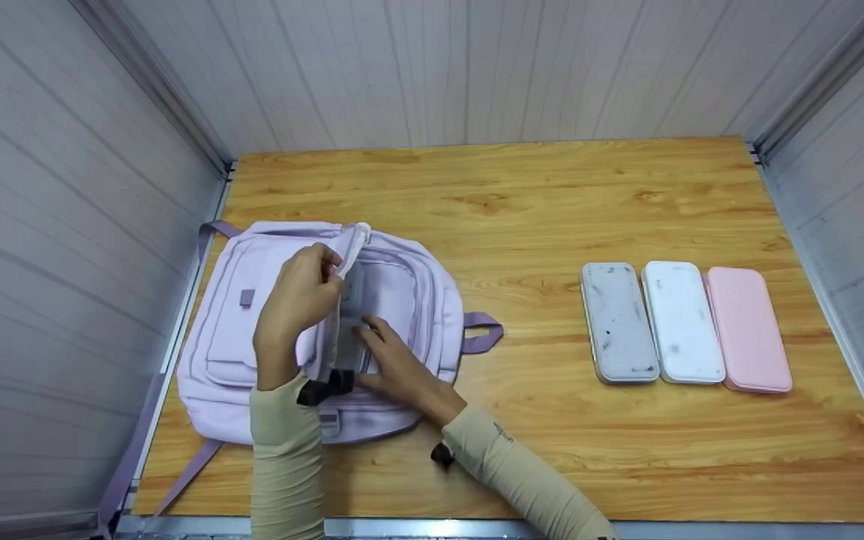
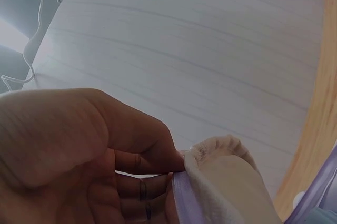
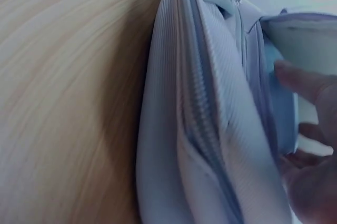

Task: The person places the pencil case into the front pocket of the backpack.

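A lilac backpack lies flat on the wooden table with its front compartment unzipped. My left hand pinches the edge of the opened flap and holds it up; in the left wrist view the flap's pale lining rises beyond the thumb. My right hand reaches into the compartment, its thumb and fingers around a flat blue-grey case. Another grey-blue case shows farther up in the compartment, partly hidden by the flap.
On the right stand a grey case, a white case and a pink case, side by side. The backpack's handle loop points right, and straps trail off its left. Pale panels wall the table.
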Action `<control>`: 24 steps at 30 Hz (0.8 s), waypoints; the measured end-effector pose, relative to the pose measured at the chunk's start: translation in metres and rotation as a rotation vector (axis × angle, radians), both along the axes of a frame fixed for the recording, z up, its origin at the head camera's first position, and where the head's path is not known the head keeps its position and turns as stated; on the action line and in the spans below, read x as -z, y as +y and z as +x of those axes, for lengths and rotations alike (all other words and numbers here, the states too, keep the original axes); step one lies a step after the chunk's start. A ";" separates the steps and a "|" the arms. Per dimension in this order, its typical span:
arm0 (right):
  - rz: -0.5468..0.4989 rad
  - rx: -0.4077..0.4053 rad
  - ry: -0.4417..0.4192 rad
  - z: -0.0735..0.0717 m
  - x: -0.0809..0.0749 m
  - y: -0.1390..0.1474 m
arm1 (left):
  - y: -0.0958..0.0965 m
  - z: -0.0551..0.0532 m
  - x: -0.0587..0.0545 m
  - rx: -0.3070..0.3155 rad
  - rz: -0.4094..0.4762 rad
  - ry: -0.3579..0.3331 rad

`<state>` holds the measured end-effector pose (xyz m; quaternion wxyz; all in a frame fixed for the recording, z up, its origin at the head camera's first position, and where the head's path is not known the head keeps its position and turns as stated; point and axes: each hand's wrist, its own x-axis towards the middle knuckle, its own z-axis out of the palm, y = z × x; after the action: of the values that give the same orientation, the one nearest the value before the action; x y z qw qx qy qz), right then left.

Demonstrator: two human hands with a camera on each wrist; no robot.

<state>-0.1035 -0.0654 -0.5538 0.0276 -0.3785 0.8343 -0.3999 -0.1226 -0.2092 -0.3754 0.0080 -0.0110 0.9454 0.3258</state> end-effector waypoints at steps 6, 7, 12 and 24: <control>-0.016 0.108 0.079 0.008 0.002 -0.004 | 0.000 0.000 -0.001 0.000 0.001 -0.007; -0.025 0.117 0.079 0.009 0.002 -0.004 | 0.000 0.000 -0.001 -0.003 0.003 -0.009; -0.080 0.126 0.023 0.014 -0.001 -0.006 | 0.000 0.000 -0.001 -0.003 0.007 -0.009; -0.159 -0.025 -0.176 0.012 -0.002 -0.008 | 0.000 -0.002 0.001 -0.002 0.010 0.005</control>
<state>-0.0913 -0.0737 -0.5514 0.0756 -0.3534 0.7896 -0.4960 -0.1247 -0.2092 -0.3759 0.0052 -0.0110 0.9438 0.3304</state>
